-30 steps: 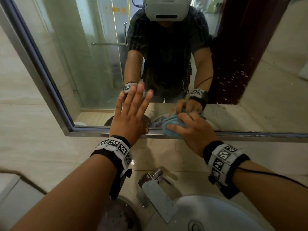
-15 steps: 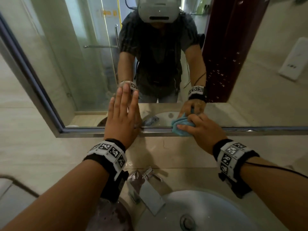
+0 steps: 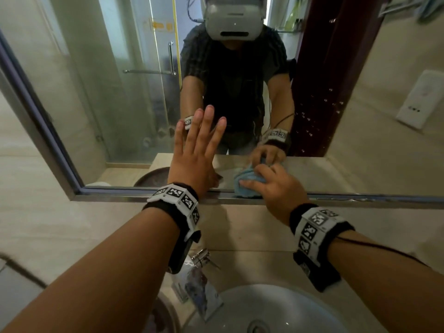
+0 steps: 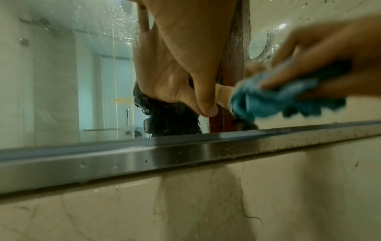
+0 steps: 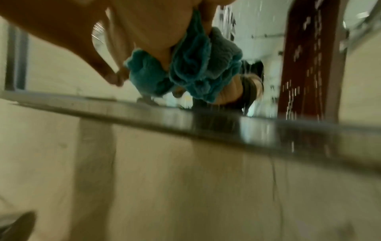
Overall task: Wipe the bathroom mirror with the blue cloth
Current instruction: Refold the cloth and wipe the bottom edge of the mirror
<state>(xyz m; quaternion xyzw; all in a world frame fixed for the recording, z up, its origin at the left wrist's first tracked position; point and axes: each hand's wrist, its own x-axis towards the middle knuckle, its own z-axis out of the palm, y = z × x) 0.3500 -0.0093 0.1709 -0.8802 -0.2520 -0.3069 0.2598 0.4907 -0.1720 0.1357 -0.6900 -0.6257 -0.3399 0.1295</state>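
The bathroom mirror [image 3: 120, 104] fills the wall ahead, bounded below by a steel frame [image 3: 360, 200]. My right hand [image 3: 274, 186] grips a bunched blue cloth [image 3: 247, 183] and presses it on the glass just above the bottom frame. The cloth [image 4: 274, 101] shows blurred in the left wrist view, and the cloth [image 5: 191, 68] hangs in folds under my palm in the right wrist view. My left hand [image 3: 194, 152] lies flat on the mirror with straight fingers, just left of the cloth. Water spots dot the glass over the red door's reflection [image 3: 319, 111].
A white basin [image 3: 276, 308] sits below, with a chrome tap [image 3: 201, 280] at its left. Beige marble wall [image 3: 240, 227] runs between frame and counter. A dark round bowl edge [image 3: 158, 318] is at the bottom left. The mirror's left frame [image 3: 36, 121] slants upward.
The cloth and right hand slid back and forth along the mirror's bottom edge, ending close beside the left hand. The left hand stays flat on the glass.
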